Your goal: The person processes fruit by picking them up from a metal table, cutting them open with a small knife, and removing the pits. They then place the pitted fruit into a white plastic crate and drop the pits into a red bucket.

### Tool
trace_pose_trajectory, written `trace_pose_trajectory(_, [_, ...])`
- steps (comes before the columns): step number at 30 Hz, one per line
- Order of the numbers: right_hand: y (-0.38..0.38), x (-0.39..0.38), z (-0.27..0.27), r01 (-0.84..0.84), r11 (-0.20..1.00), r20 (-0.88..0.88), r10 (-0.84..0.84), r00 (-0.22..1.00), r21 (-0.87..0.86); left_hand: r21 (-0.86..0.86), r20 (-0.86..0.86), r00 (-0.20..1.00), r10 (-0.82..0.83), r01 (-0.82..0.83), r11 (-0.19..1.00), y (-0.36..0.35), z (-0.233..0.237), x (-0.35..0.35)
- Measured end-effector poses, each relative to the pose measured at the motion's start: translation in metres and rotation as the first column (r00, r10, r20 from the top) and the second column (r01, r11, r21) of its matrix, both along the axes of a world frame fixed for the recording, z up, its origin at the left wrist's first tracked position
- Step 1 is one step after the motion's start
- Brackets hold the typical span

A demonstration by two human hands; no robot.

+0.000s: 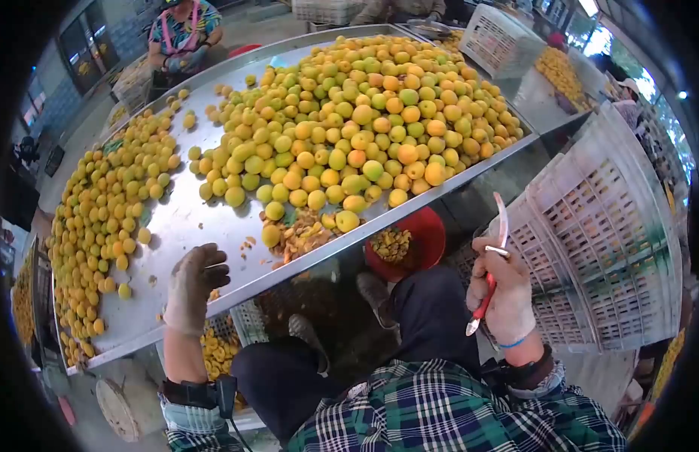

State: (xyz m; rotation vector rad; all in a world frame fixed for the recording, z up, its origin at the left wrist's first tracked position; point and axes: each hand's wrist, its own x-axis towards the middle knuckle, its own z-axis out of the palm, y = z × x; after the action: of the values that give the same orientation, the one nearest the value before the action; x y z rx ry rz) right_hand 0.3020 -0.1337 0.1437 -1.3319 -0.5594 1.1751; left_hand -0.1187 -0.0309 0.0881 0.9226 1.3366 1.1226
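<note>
My left hand (195,286), in a soiled pale glove with dark fingertips, hovers over the near edge of a metal table (180,218). Its fingers are loosely bent and apart, holding nothing. My right hand (507,290), also gloved, is wrapped round a knife (482,304) with a red handle. The curved blade points up and a metal end shows below the fist. A big heap of yellow-orange apricots (364,128) covers the table's middle and right. Another spread of apricots (112,218) lies along the left side. Brown, mushy fruit scraps (304,233) sit at the near rim.
Below the table edge stands a red bucket (428,235) with cut fruit in it. A crate of fruit pieces (220,350) is by my left leg. Stacked white plastic crates (598,233) lean on my right. A person (185,38) works across the table at the far left.
</note>
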Motion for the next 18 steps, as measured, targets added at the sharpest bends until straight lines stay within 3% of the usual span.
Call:
trace_pose_trajectory(2, [0.011, -0.003, 0.012, 0.052, 0.997, -0.011, -0.051, 0.999, 0.053, -0.004, 0.028, 0.998, -0.063, 0.063, 0.998, 0.022, -0.016, 0.015])
trace_pose_trajectory(6, [0.065, -0.017, 0.002, -0.055, 0.967, 0.040, 0.046, 0.998, 0.247, 0.028, 0.050, 0.997, -0.066, 0.064, 0.998, 0.041, -0.041, 0.062])
trace_pose_trajectory(7, [0.088, -0.022, -0.014, -0.158, 0.930, 0.388, 0.019, 0.921, 0.331, 0.063, 0.057, 0.997, -0.059, 0.056, 0.996, 0.041, -0.050, 0.073])
trace_pose_trajectory(8, [0.110, -0.027, -0.030, -0.221, 0.893, 0.667, -0.110, 0.737, 0.392, 0.110, 0.053, 0.997, -0.052, 0.046, 0.993, 0.040, -0.058, 0.084])
trace_pose_trajectory(9, [0.130, -0.039, -0.032, -0.158, 0.910, 0.389, -0.004, 0.921, 0.384, 0.153, 0.048, 0.998, -0.045, 0.037, 0.988, 0.039, -0.066, 0.092])
trace_pose_trajectory(10, [0.150, -0.051, -0.033, -0.048, 0.933, 0.047, 0.034, 0.998, 0.357, 0.103, 0.050, 0.999, -0.011, 0.006, 0.995, 0.041, -0.080, 0.094])
trace_pose_trajectory(11, [0.165, -0.060, -0.029, 0.006, 0.952, -0.388, 0.119, 0.914, 0.306, 0.139, -0.037, 0.999, -0.010, 0.016, 0.990, 0.043, -0.081, 0.098])
trace_pose_trajectory(13, [0.192, -0.069, -0.044, 0.045, 0.962, -0.483, 0.095, 0.870, 0.269, 0.192, -0.213, 0.977, -0.015, 0.057, 0.980, 0.045, -0.080, 0.106])
trace_pose_trajectory(15, [0.206, -0.064, -0.064, 0.035, 0.965, -0.426, 0.083, 0.901, 0.261, 0.227, -0.242, 0.970, 0.031, 0.026, 0.973, 0.053, -0.091, 0.108])
trace_pose_trajectory(18, [0.215, -0.039, -0.076, 0.085, 0.980, -0.543, 0.026, 0.839, 0.178, 0.203, -0.349, 0.937, -0.014, 0.090, 0.975, 0.067, -0.074, 0.128])
